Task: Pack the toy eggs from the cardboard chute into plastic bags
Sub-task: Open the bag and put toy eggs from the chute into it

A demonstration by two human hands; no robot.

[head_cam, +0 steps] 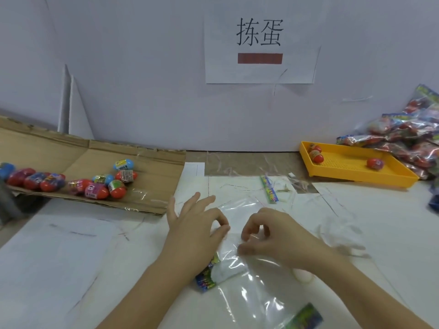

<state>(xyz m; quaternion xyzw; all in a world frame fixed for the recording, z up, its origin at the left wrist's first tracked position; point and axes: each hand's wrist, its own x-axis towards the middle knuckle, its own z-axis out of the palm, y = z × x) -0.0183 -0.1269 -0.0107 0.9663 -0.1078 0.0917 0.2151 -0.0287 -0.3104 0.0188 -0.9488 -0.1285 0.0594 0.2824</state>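
Left hand (194, 230) and right hand (270, 236) are pinching the plastic bag (256, 281) — toy eggs (96, 190) are sitting upper-left, nearer the left.

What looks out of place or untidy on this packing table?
A few red toy eggs lie loose in the yellow perforated plastic tray at right, apart from the colourful egg pile on the brown cardboard chute. Thin clear plastic scraps litter the white table beyond the clear plastic bag.
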